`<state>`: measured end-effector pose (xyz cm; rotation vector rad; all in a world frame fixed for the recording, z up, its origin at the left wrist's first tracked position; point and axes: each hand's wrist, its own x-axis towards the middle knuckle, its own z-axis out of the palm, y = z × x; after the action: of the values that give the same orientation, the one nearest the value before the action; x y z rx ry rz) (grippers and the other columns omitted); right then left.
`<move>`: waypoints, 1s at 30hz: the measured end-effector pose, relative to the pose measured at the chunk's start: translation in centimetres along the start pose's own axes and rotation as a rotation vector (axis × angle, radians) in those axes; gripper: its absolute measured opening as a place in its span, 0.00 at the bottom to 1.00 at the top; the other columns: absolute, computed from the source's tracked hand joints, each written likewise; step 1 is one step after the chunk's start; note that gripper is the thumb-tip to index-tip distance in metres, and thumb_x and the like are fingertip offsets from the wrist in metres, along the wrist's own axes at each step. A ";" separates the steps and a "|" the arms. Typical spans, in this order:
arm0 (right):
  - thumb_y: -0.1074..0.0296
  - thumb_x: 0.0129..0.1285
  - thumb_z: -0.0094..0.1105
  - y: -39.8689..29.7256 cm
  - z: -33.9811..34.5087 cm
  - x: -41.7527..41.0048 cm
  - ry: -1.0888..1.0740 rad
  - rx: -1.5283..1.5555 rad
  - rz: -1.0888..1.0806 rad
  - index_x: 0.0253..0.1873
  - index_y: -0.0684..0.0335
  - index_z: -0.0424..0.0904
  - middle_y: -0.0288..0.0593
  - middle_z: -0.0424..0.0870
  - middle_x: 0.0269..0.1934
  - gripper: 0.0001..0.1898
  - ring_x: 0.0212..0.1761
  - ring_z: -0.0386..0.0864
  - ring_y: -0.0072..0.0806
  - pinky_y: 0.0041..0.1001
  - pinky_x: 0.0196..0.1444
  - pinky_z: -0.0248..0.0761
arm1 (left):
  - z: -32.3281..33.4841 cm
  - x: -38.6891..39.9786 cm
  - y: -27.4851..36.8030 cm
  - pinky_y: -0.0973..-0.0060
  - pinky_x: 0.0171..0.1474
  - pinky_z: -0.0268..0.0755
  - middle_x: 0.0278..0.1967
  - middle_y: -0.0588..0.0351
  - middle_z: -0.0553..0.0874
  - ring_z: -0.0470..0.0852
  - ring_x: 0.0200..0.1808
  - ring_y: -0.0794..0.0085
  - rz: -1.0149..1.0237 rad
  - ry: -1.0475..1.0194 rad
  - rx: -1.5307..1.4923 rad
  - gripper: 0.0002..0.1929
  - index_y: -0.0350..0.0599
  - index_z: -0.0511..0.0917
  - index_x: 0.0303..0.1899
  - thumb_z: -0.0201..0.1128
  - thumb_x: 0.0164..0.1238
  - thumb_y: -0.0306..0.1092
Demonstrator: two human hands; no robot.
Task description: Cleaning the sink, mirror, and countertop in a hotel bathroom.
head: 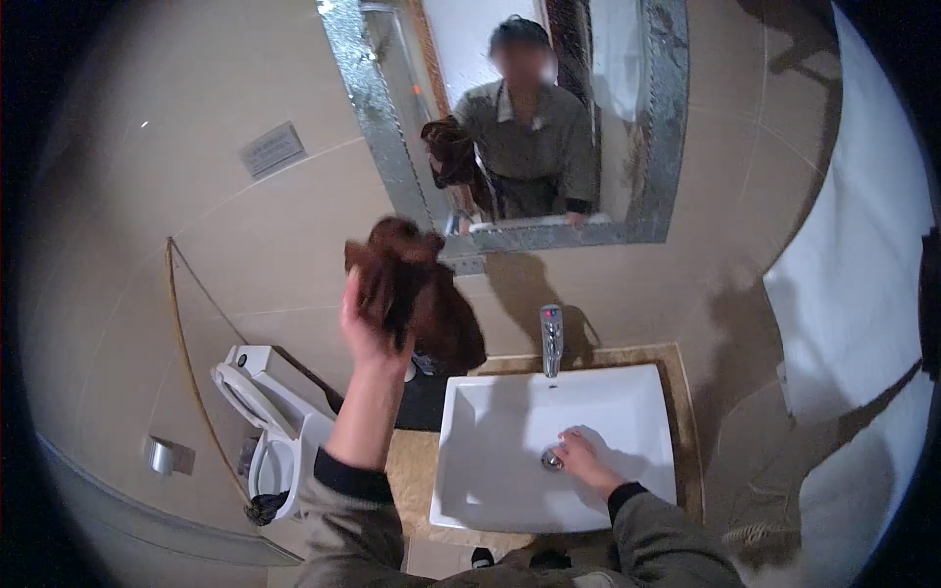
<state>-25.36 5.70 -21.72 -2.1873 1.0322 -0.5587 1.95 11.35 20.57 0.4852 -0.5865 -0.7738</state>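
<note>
My left hand (367, 323) is raised in front of the wall, left of the faucet, holding a bunched dark brown cloth (441, 309) that hangs down to the right. Low in the white sink (470, 514), my right hand (581, 456) touches the metal drain stopper (550, 460) with its fingertips. Above the sink's back edge stands a chrome single-lever faucet (551, 342). A framed mirror (632, 184) on the wall reflects a person with the cloth. The cloth is somewhat blurred and covers most of my left fingers.
The sink sits on a brown stone counter (415, 478), with a dark tray-like surface (423, 400) at its left. A white toilet (276, 463) with its lid raised stands farther left. On the left wall is a toilet paper holder (162, 456). Pale fabric (831, 294) hangs at the right.
</note>
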 end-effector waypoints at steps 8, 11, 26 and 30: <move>0.62 0.62 0.55 -0.2 -4.0 -3.1 0.043 0.118 -0.016 0.34 0.62 0.78 0.47 0.79 0.31 0.09 0.34 0.78 0.39 0.33 0.37 0.71 | -2.7 15.1 -12.6 0.37 0.63 0.39 0.63 0.38 0.61 0.53 0.65 0.37 1.183 -0.128 2.031 0.39 0.56 0.62 0.66 0.56 0.54 0.63; 0.61 0.61 0.56 -1.4 -8.4 -4.5 -0.009 0.124 0.059 0.38 0.61 0.81 0.47 0.80 0.33 0.10 0.34 0.79 0.37 0.31 0.38 0.72 | -3.1 16.8 -13.4 0.36 0.62 0.40 0.64 0.38 0.60 0.54 0.65 0.38 1.338 -0.197 1.975 0.38 0.61 0.66 0.64 0.56 0.51 0.64; 0.60 0.62 0.57 -4.9 -9.5 -6.2 0.012 0.401 0.172 0.44 0.62 0.80 0.49 0.82 0.37 0.12 0.40 0.81 0.37 0.32 0.43 0.72 | 29.9 33.0 5.7 0.40 0.65 0.42 0.71 0.44 0.50 0.52 0.68 0.39 1.408 0.451 1.661 0.39 0.68 0.53 0.70 0.41 0.59 0.72; 0.61 0.61 0.58 -5.1 -8.6 -5.7 -0.011 0.418 0.278 0.44 0.62 0.80 0.48 0.83 0.37 0.12 0.40 0.81 0.36 0.31 0.43 0.72 | 38.5 24.8 -2.1 0.37 0.63 0.42 0.68 0.45 0.57 0.52 0.69 0.43 1.593 -0.056 1.791 0.35 0.57 0.63 0.65 0.53 0.57 0.61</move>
<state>-31.36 9.46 -12.70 -1.6503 1.0799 -0.5730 -9.81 -16.09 55.38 1.2792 -1.3306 1.4997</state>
